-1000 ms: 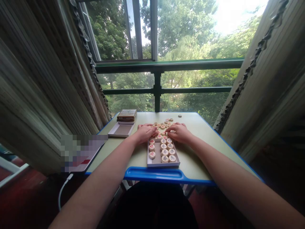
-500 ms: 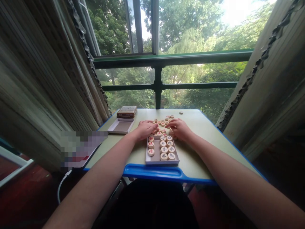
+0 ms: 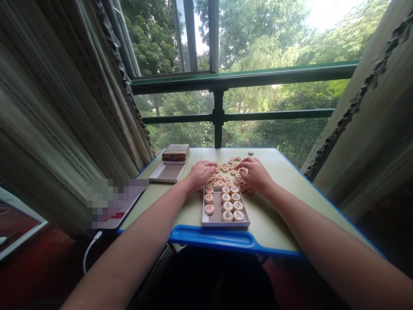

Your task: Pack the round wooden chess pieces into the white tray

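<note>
Loose xiangqi pieces, round and pale with red or black characters, lie scattered between my hands. My left hand is at their left edge, fingers stretched out to the right over a few of them. On the other side my right hand has its fingers bent and apart, the fingertips by the pieces. Its palm hides some pieces. Just nearer to me sits a shallow white box. Three red-marked pieces form a column at its left, and two columns of black-marked pieces fill its right side.
A second shallow tray lies at the table's left, with a printed box behind it. One lone piece rests near the far edge. A blue trough edges the table's front. A partly blurred device with a cable is at left.
The view has shifted slightly, so everything sits further right. My hands have spread a little apart, and more pieces show between them. The pieces in the white box look the same.
</note>
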Tool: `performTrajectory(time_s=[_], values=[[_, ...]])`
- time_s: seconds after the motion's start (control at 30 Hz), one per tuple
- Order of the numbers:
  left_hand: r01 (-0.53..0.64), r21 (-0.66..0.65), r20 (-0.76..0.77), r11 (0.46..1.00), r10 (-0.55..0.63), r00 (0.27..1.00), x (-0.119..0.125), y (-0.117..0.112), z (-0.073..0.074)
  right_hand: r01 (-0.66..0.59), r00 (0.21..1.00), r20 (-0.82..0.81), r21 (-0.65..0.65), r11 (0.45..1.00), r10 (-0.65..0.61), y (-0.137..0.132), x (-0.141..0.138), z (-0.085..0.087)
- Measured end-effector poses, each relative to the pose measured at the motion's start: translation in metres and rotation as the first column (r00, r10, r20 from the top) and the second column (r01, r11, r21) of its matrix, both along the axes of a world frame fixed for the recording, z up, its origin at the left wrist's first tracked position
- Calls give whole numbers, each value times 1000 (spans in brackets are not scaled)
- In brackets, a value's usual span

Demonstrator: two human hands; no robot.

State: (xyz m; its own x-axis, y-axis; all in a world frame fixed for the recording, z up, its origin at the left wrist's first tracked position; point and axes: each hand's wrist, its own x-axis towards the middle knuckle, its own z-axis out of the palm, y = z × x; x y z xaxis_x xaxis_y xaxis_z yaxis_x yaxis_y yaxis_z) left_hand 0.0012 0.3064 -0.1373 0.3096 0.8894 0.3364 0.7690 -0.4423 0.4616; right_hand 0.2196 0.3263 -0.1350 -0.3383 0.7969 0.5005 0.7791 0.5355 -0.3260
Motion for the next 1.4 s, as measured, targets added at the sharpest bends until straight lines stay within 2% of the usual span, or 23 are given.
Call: performTrajectory(time_s=[0.13,0.23,0.47,0.53,0.63,0.7,0.87,1.17,1.4], values=[[-23,-33,-13,999,22,1000,-3,1,0,2,998,67,-107,994,5,0,2,2],[-76,44,27,996,75,997,-5,2,-1,63,996,69,-140,988,-54,-1,5,5],[-43,73,-29,996,45,999,-10,4,-6,172,984,-32,-61,983,-175,-1,11,5],[-8,61,-22,998,9,1000,-11,6,-8,93,996,20,-95,991,-92,-1,10,4],[30,41,-3,999,-30,1000,-11,7,-10,-96,989,102,-138,986,111,-1,10,6],[26,22,-9,999,-26,1000,-12,7,-11,-154,977,118,-167,974,175,-1,12,9],[16,22,-48,1000,-15,999,-11,3,-10,-182,961,150,-281,942,231,2,16,11],[-32,29,-150,999,36,988,-8,1,-5,-129,976,163,-117,985,147,9,12,-4],[-91,-10,-193,996,88,977,-2,-6,1,-200,956,194,-116,973,220,9,8,-5]])
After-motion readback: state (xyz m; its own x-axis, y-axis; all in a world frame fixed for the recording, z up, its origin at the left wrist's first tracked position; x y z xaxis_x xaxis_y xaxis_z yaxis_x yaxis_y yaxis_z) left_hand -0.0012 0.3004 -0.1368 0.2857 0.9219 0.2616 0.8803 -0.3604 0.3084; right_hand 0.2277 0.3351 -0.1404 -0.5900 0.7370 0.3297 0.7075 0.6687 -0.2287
